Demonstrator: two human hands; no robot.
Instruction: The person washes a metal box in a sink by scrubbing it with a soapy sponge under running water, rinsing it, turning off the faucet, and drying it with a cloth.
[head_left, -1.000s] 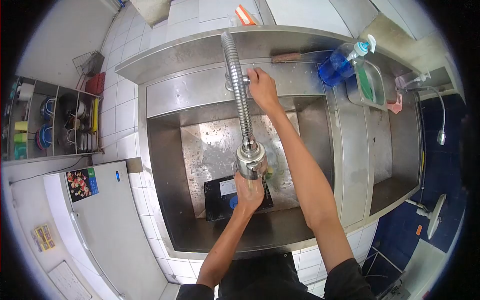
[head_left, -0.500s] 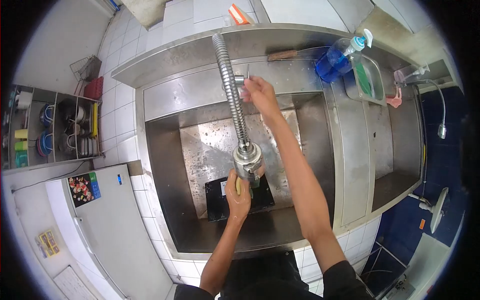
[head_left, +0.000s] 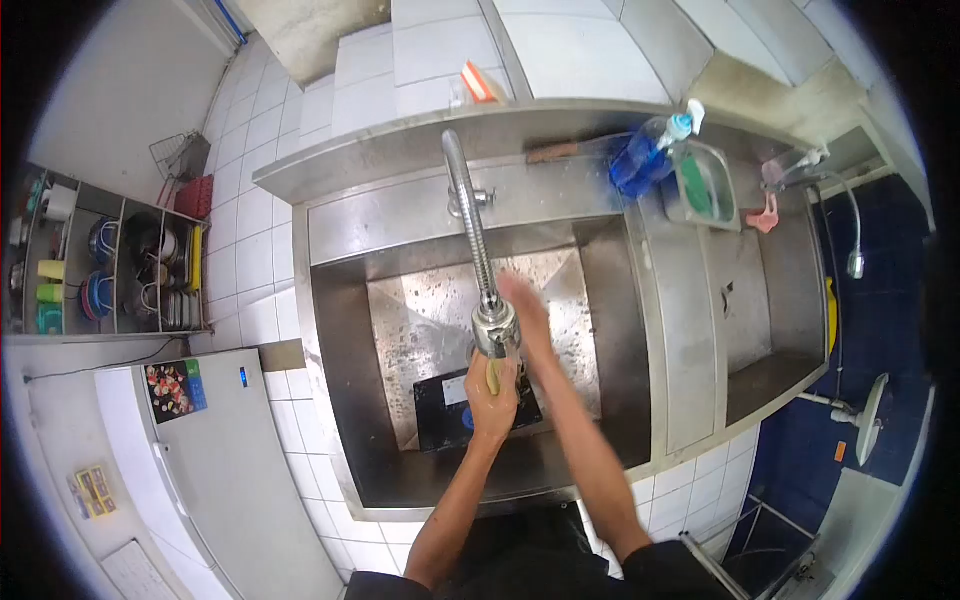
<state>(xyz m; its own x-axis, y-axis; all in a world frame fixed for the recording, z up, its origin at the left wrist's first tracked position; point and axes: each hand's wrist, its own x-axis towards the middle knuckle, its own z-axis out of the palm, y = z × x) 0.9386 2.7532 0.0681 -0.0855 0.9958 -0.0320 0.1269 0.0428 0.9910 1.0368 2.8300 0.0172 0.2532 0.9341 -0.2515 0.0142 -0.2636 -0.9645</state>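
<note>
Under the spray head of the metal faucet [head_left: 495, 332], my left hand [head_left: 490, 405] is closed around a yellow sponge [head_left: 493, 376], partly hidden by the fingers. Below that hand a flat black panel [head_left: 440, 425] with a white label and a blue spot lies in the steel sink [head_left: 345, 400]. My right hand [head_left: 527, 318] is just right of the spray head, smeared by motion, so its fingers are unclear. Behind it, the tap lever [head_left: 484, 198] at the faucet's base is apart from both hands.
A blue soap bottle [head_left: 640, 165] stands on the back ledge beside a steel tub [head_left: 705, 185] with something green inside. A brown-handled tool [head_left: 553, 152] lies behind the faucet. At right is a second basin [head_left: 750, 290]; a white fridge [head_left: 240, 460] stands left.
My right hand has left the tap lever and come down toward the spray head. My left hand still holds the sponge, now directly under the faucet. The camera view has shifted slightly.
</note>
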